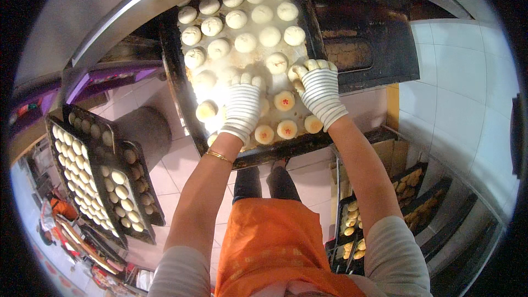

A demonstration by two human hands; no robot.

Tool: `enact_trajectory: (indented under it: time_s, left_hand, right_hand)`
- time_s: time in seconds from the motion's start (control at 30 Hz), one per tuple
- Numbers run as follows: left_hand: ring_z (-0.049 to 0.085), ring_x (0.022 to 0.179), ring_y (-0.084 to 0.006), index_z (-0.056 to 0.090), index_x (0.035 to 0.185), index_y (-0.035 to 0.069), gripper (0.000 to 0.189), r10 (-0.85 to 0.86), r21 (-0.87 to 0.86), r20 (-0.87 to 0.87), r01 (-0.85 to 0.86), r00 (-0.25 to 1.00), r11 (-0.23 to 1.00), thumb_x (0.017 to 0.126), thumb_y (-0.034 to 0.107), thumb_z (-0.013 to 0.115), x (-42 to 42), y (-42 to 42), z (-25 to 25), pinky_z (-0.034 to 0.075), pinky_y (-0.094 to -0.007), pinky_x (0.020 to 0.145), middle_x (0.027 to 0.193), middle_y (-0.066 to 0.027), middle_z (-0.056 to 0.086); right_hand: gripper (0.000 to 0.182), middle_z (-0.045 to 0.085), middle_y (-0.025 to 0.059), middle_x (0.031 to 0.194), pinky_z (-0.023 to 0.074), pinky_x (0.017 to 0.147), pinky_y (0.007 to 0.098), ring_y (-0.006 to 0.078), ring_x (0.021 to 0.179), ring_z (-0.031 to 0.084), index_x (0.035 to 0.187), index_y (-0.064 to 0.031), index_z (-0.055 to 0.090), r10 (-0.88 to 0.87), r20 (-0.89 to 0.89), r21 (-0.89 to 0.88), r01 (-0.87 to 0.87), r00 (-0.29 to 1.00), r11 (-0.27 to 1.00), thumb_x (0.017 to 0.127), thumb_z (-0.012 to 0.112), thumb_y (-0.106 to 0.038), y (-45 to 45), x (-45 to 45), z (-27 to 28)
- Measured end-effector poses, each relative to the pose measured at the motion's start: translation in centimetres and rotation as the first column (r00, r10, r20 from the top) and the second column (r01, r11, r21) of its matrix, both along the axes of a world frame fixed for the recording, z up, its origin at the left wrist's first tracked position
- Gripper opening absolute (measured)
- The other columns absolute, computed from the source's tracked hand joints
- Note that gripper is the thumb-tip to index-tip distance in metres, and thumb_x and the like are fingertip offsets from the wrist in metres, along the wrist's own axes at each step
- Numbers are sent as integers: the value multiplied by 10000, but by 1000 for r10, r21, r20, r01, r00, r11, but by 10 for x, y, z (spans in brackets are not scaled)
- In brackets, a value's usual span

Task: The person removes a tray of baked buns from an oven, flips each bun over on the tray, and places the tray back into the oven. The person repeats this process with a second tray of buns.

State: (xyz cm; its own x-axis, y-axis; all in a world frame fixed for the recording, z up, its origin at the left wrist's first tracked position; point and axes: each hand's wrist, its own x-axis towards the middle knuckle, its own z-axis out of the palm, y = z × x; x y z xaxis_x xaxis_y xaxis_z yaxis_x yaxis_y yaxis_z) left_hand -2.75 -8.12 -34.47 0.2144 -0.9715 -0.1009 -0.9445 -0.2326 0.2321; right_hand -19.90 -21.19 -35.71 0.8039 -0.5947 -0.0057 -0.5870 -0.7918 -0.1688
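A large black baking tray (264, 154) lies in front of me, lined with rows of round pale pastries (236, 19). Several near its front edge show a browned flat face, some with a red mark, like this stamped pastry (284, 101). My left hand (242, 105), in a white striped glove, reaches over the tray's left-centre. Its fingertips point away from me, and what lies under them is hidden. At the tray's right side, the gloved fingers of my right hand (319, 88) curl around a pale pastry (293, 73). Bright glare washes out pastries left of my left hand.
Beyond the tray's right side is a dark oven panel (350, 53); a curved metal edge (136, 2) runs overhead. Trays of pale pastries (76, 165) stand at the left. At lower right, a rack holds trays of golden pastries (351, 218). White wall tiles (458, 66) line the right.
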Motion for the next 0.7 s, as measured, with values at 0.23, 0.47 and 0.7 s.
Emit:
enact_trajectory:
  time_s: [0.23,0.47,0.7]
  left_hand:
    - [545,1158,-376,625,1176,65,413,51,63,-37,-49,998,997,806,236,692,7,-13,-18,409,-494,1024,1278,-182,601]
    - [541,1189,-377,595,1310,87,492,312,133,96,-323,945,937,857,264,667,50,17,-1,400,-505,1037,1345,-149,584]
    - [591,1154,-353,556,1374,142,599,231,445,239,-318,943,837,832,307,751,96,31,4,488,-504,942,1306,-134,593]
  right_hand:
    - [407,637,54,1170,402,1020,488,279,1134,565,1193,-141,641,-118,-222,63,135,968,989,813,738,-251,-12,12,11]
    - [553,619,115,1216,411,1030,478,294,1143,551,1298,-116,636,-59,-252,95,86,966,992,879,672,-475,-7,52,32]
    - [577,617,110,1243,436,998,482,307,1142,570,1326,-126,602,-25,-358,109,69,933,992,858,699,-449,3,76,10]
